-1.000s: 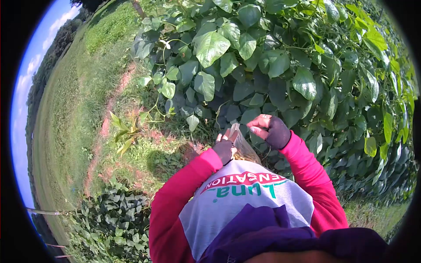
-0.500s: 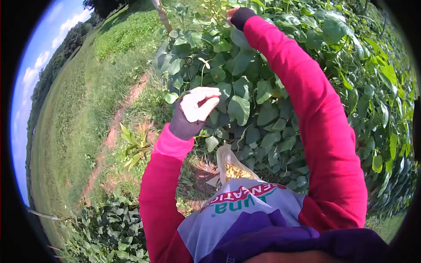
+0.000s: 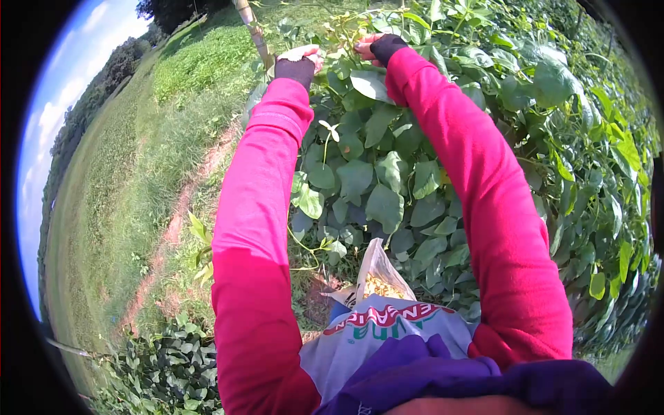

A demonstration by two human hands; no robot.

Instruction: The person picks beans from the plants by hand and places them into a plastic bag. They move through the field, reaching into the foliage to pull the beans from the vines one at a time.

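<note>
My left hand (image 3: 303, 57) is raised at the top of the leafy vines (image 3: 380, 166), close beside the wooden pole; its fingers are partly turned away and too small to read. Just to its right, my right hand (image 3: 370, 48) has its fingers closed at a cluster of thin yellowish stems and buds (image 3: 349, 38). What lies between those fingertips cannot be made out. Both hands wear dark wrist covers below long pink sleeves. Below them, an open pale bag (image 3: 382, 273) holds many small yellow pieces.
A pole (image 3: 254, 31) leans at the top, left of the vines. Dense foliage fills the right side. On the left are grass (image 3: 111, 180) and a strip of reddish bare soil (image 3: 166, 238). Dark low leaves (image 3: 166, 363) grow at the lower left.
My left hand has moved up from mid-height to the top of the vines, near my right hand. My right hand is slightly lower in view, still at the stems.
</note>
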